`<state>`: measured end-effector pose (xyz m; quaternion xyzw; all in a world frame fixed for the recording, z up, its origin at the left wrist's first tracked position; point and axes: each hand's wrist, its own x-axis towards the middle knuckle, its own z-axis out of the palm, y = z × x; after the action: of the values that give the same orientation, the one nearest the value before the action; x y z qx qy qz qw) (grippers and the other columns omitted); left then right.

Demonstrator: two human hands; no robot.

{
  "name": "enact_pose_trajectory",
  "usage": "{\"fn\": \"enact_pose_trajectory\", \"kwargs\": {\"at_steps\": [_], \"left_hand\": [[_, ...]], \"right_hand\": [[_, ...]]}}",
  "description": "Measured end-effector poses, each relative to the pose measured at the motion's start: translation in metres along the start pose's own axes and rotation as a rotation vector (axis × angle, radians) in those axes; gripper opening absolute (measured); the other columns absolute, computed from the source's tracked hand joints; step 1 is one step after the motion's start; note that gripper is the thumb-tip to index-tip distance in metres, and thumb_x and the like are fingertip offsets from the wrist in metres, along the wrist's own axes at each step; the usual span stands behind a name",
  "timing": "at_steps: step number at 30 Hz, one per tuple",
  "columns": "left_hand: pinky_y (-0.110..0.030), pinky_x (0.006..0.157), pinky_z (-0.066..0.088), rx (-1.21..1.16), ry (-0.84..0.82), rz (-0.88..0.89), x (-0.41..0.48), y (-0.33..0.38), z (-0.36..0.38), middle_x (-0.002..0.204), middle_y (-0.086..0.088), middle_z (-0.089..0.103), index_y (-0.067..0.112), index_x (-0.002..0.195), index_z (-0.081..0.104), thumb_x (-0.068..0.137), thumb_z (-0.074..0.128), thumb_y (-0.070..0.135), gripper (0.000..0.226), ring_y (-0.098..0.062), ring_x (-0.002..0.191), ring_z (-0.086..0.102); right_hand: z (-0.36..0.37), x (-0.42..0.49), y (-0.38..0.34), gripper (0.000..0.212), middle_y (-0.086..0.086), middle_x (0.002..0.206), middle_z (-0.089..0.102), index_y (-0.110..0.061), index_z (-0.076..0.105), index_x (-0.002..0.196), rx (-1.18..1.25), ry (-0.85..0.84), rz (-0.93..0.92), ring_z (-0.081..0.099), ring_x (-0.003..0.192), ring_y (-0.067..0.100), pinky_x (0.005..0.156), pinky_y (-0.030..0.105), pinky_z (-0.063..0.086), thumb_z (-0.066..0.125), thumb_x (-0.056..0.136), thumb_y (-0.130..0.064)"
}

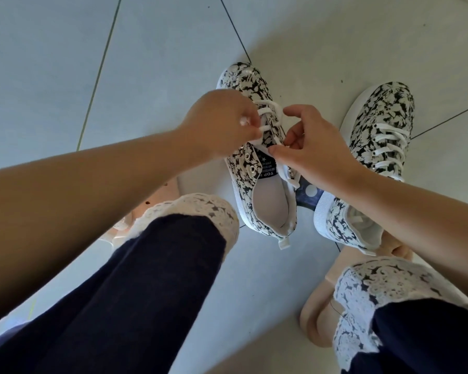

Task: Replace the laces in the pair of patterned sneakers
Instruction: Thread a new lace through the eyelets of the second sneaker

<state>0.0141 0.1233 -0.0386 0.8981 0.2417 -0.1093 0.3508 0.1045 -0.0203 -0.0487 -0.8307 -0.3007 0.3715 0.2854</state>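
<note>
Person sat with navy trouser legs (146, 265) apart, so the half-laced sneaker (241, 184) stood heel toward them on the tiled floor (65, 63), between the knees and within easy reach. Left hand (222, 125) pinched the white lace (270, 107) on its side, right hand (311, 141) pinched it over the tongue, likely to hold tension while threading; upper eyelets (252, 169) were unthreaded. Second sneaker (384, 114) stood just beside, on the right, laced to the top, so probably finished and parked.
</note>
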Motion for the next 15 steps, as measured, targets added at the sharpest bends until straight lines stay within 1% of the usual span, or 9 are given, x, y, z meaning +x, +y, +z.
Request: {"fn": "enact_pose_trajectory", "kwargs": {"at_steps": [1,3,5,7,9,11,12,13,15], "left_hand": [[-0.021,0.08,0.037,-0.169,0.011,-0.079,-0.003,0.0,-0.006,0.092,0.012,0.057,0.02,0.09,0.068,0.083,0.064,0.03,0.012,-0.004,0.084,0.051],[-0.018,0.068,0.045,-0.586,-0.064,-0.228,-0.014,-0.009,-0.025,0.082,0.015,0.061,0.02,0.079,0.067,0.076,0.069,0.023,0.005,0.0,0.068,0.051],[-0.017,0.054,0.043,-0.889,-0.278,-0.263,-0.029,-0.03,-0.045,0.066,0.007,0.059,0.018,0.07,0.068,0.06,0.078,0.031,0.019,-0.003,0.052,0.045],[-0.016,0.048,0.041,-1.032,-0.452,-0.26,-0.042,-0.056,-0.061,0.061,-0.003,0.05,0.016,0.063,0.069,0.039,0.088,0.041,0.04,-0.004,0.042,0.039],[-0.018,0.049,0.043,-0.968,-0.566,-0.298,-0.047,-0.076,-0.069,0.059,-0.003,0.054,0.015,0.058,0.068,0.026,0.091,0.044,0.049,-0.006,0.041,0.044],[-0.025,0.062,0.045,-0.739,-0.636,-0.376,-0.049,-0.087,-0.071,0.063,0.001,0.065,0.018,0.056,0.068,0.014,0.089,0.048,0.056,-0.004,0.05,0.057],[-0.028,0.067,0.044,-0.607,-0.701,-0.395,-0.051,-0.088,-0.072,0.065,0.004,0.067,0.02,0.056,0.069,0.016,0.089,0.049,0.052,-0.002,0.053,0.06],[-0.028,0.069,0.044,-0.492,-0.775,-0.405,-0.051,-0.088,-0.073,0.066,0.006,0.067,0.022,0.055,0.069,0.028,0.089,0.045,0.041,-0.002,0.053,0.059],[-0.021,0.062,0.048,-0.329,-0.831,-0.447,-0.048,-0.086,-0.075,0.068,0.005,0.068,0.021,0.053,0.068,0.061,0.082,0.021,0.016,-0.007,0.058,0.06]], "right_hand": [[0.0,0.0,0.0,0.058,-0.005,0.082,0.053,-0.021,0.039,0.131,0.007,-0.002,0.0,0.05,0.069,0.003,0.063,0.018,0.041,0.068,0.081,-0.025],[0.001,-0.001,0.001,0.058,-0.004,0.083,0.054,-0.021,0.039,0.131,0.019,-0.009,-0.003,0.05,0.068,0.004,0.064,0.018,0.041,0.067,0.081,-0.024],[0.0,0.0,0.002,0.057,-0.004,0.083,0.053,-0.021,0.039,0.131,0.024,-0.011,-0.003,0.05,0.068,0.004,0.064,0.018,0.042,0.067,0.081,-0.023],[-0.001,-0.001,0.001,0.057,-0.004,0.083,0.053,-0.021,0.039,0.132,0.016,-0.013,-0.002,0.05,0.068,0.004,0.065,0.019,0.042,0.067,0.082,-0.023],[0.0,-0.001,0.0,0.057,-0.004,0.083,0.053,-0.02,0.039,0.132,0.002,-0.017,-0.008,0.05,0.069,0.004,0.064,0.018,0.042,0.067,0.082,-0.024],[-0.001,-0.001,0.0,0.057,-0.004,0.083,0.053,-0.02,0.039,0.132,-0.007,-0.021,-0.011,0.05,0.069,0.004,0.064,0.018,0.042,0.067,0.082,-0.024],[-0.001,-0.001,0.0,0.057,-0.003,0.083,0.054,-0.02,0.04,0.132,-0.011,-0.024,-0.011,0.05,0.069,0.004,0.064,0.018,0.042,0.067,0.082,-0.025],[-0.001,0.0,-0.001,0.057,-0.003,0.084,0.054,-0.02,0.04,0.132,-0.014,-0.026,-0.01,0.05,0.068,0.004,0.064,0.017,0.042,0.067,0.082,-0.025],[-0.001,0.0,-0.002,0.057,-0.001,0.085,0.056,-0.02,0.04,0.132,-0.022,-0.028,-0.009,0.05,0.068,0.004,0.063,0.017,0.041,0.067,0.082,-0.024]]}}
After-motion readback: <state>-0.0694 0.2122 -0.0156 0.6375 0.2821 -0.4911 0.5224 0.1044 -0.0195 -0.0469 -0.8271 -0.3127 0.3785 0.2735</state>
